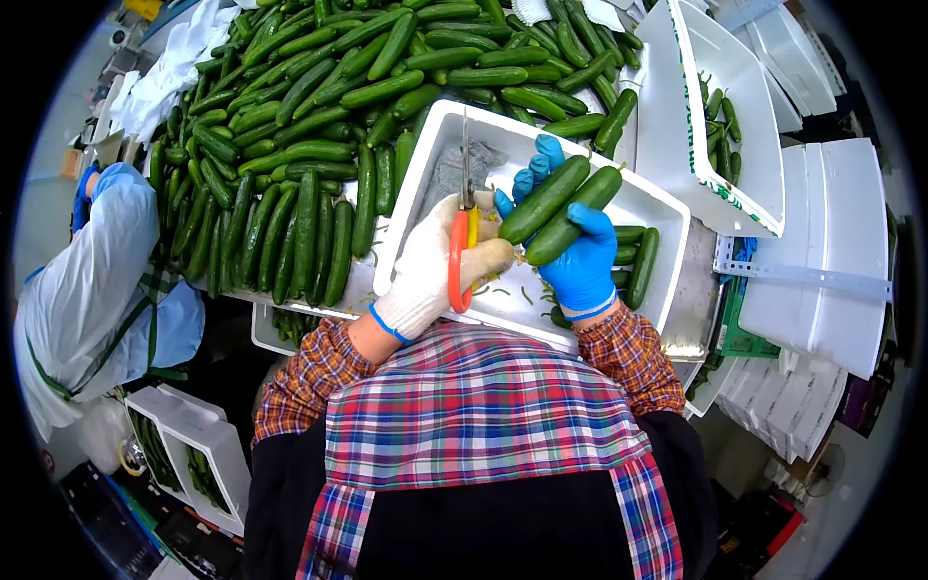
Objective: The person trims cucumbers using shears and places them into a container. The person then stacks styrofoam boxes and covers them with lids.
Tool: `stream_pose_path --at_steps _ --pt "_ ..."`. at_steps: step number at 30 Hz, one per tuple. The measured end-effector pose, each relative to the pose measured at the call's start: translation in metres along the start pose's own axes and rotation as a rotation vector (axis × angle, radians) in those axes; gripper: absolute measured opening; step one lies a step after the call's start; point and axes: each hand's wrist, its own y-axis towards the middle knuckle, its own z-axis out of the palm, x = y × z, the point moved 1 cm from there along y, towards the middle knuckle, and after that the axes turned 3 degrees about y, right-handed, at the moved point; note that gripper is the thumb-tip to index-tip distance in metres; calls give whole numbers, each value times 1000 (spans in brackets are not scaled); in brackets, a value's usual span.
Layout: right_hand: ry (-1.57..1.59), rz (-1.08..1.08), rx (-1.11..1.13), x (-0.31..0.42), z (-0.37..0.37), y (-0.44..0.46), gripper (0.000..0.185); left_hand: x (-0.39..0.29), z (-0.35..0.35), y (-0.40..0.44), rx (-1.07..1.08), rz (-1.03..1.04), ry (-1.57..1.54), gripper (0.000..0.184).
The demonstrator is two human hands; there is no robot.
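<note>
My left hand (pixel 422 266), in a white knit glove, is closed round scissors (pixel 459 266) with red and yellow handles, their blades pointing away from me. In my right hand (pixel 587 266), gloved in blue, two cucumbers (pixel 547 199) lie side by side, the thumb over one of them. The fingertips of my left hand are close to the near ends of these cucumbers; whether they touch I cannot tell. Both hands are over a white foam box (pixel 409 188), which holds a grey cloth (pixel 447 179), small green trimmings and several cucumbers (pixel 642 269) at its right side.
A big heap of cucumbers (pixel 309 155) covers the table ahead and left. At the right stands a deep white box (pixel 662 82) with several cucumbers inside, beside more foam boxes (pixel 817 246). A co-worker's pale sleeve (pixel 97 246) is at the left, above boxes (pixel 237 454) of cucumbers.
</note>
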Motion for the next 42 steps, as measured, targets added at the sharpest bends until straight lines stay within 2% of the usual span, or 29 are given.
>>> stream_pose_path --at_steps 1,6,8,9,11,16,18,19,20,21,22,25,26,27,29,30,33,34,35,37,38,42 --pt "-76 -31 -16 -1 0 -1 73 -4 1 -2 -43 -21 42 52" --pt "-11 -6 43 -2 -7 -2 73 -3 2 -10 -137 60 164 47" --pt "60 26 32 -5 -9 -3 75 6 -4 -13 -85 243 251 40" --pt "63 27 31 -6 -10 -3 75 9 -7 -13 -85 240 253 40" --pt "113 55 -49 -7 -14 -5 76 10 -11 -12 23 354 475 35" --pt "208 97 -9 -7 -20 -5 80 8 -10 -8 57 429 517 30" --pt "242 122 37 -7 -21 -3 80 19 -11 -1 10 372 277 35" --pt "175 136 112 -6 -21 -2 83 20 -13 -1 13 370 275 35" --pt "107 147 187 -6 -21 -2 85 18 -15 -3 37 255 108 35" --pt "106 142 182 -4 -19 -3 85 17 -18 -4 62 137 -56 36" --pt "32 115 153 -3 -15 -3 88 19 -22 -5 86 102 -122 41" --pt "-78 87 102 2 -3 -3 89 14 -24 -8 60 149 -193 44" --pt "-114 87 83 3 0 -2 88 19 -28 -5 -35 256 -10 49" --pt "-112 90 85 2 4 -2 88 22 -31 -4 -38 256 -8 49" --pt "-101 22 -62 -1 8 -2 79 19 -33 -7 -152 298 363 52" --pt "-20 18 -75 -1 5 -2 69 11 -31 -11 -131 247 371 51" --pt "91 -14 -186 -3 3 0 60 0 -16 -20 -46 124 258 56" --pt "87 -29 -217 -4 1 0 50 5 -13 -19 -31 233 204 58" --pt "87 -31 -217 -6 -4 0 50 4 -13 -16 -29 233 204 58" --pt "43 -46 -308 -9 -16 0 43 -3 -11 -9 -45 676 742 49" --pt "78 -37 -333 -12 -14 0 37 -7 -9 -9 -46 659 775 47" --pt "87 -36 -342 -18 -11 -2 34 -4 -8 -9 -52 636 844 44"
